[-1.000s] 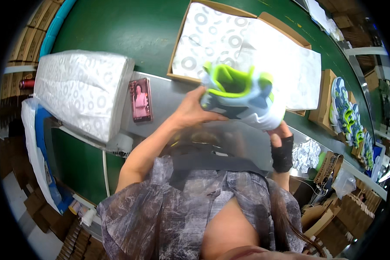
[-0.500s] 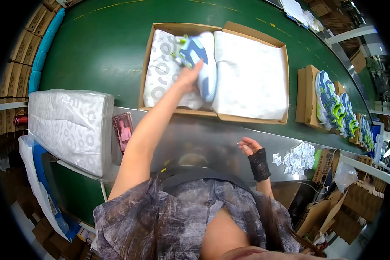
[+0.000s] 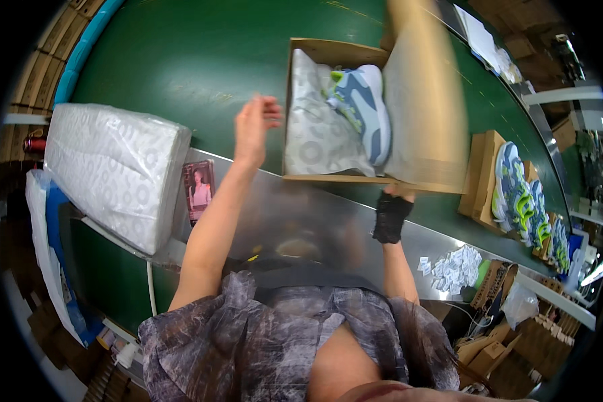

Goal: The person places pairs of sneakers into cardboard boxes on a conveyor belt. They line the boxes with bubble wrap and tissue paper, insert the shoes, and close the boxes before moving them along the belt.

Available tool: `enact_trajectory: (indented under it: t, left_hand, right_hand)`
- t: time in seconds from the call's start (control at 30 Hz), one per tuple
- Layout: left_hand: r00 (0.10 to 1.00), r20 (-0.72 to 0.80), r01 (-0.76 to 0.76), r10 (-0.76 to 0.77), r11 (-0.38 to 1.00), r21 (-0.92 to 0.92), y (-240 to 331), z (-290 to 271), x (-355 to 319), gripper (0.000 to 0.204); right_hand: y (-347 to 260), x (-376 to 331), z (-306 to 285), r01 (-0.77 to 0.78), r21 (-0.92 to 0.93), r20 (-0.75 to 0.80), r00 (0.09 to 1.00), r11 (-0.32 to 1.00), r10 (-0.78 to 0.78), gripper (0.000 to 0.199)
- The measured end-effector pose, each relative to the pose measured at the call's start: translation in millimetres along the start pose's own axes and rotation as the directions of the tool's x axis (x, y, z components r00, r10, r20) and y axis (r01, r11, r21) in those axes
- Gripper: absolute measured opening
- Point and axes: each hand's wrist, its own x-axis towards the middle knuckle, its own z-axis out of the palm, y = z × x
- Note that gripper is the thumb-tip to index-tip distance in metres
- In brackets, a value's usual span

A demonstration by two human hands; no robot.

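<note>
A blue and white sneaker with lime-green laces (image 3: 372,117) lies on its side in an open cardboard shoebox (image 3: 338,179), on patterned tissue paper (image 3: 318,151). Hinged at the box's right side, the paper-lined lid (image 3: 442,100) stands tilted up, smeared by motion. My right hand (image 3: 396,195), in a black lace wrist cover, grips the lid's front edge near the hinge, its fingertips partly hidden. Beside the box's left wall, my left hand (image 3: 254,127) is raised with its fingers apart and holds nothing.
A plastic-wrapped stack of patterned paper (image 3: 114,167) lies at left, beside a phone with a picture on it (image 3: 199,191). Small white packets (image 3: 455,270) are heaped at right. Further right, several matching sneakers (image 3: 512,187) lean against cardboard boxes (image 3: 481,174).
My left hand has let go of the sneaker and moved left out of the box. My right hand has reached up to the lid, which has risen from lying flat. The box sits further right in view.
</note>
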Motion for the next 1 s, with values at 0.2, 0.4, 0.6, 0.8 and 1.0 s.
enact_trajectory:
  t: [0.2,0.4,0.6,0.8,1.0]
  left_hand:
    - [0.997,0.057,0.02,-0.044,0.93,0.368,-24.9,-6.7,15.6,0.062]
    - [0.979,0.187,-0.026,-0.086,0.848,0.529,-26.2,-10.8,36.4,0.056]
    - [0.959,0.17,0.167,-0.227,0.937,0.307,1.3,5.9,31.3,0.055]
    - [0.965,0.221,0.073,-0.14,0.956,0.284,-33.9,22.8,-4.4,0.053]
    - [0.994,0.085,-0.093,0.065,0.915,0.394,-53.0,56.1,-104.6,0.047]
  right_hand:
    - [2.0,-12.3,32.6,0.456,-0.645,0.317,0.89,0.613,-0.328,0.066]
    - [-10.0,-9.3,30.9,0.461,-0.627,0.358,0.887,0.628,-0.293,0.072]
    - [-51.0,10.6,3.7,0.501,-0.513,0.479,0.841,0.697,-0.252,0.077]
    - [-40.1,-44.7,-37.5,0.554,-0.721,0.517,0.83,0.416,-0.209,0.074]
    - [-72.0,-92.9,-19.7,0.571,-0.549,0.525,0.804,0.61,-0.28,0.082]
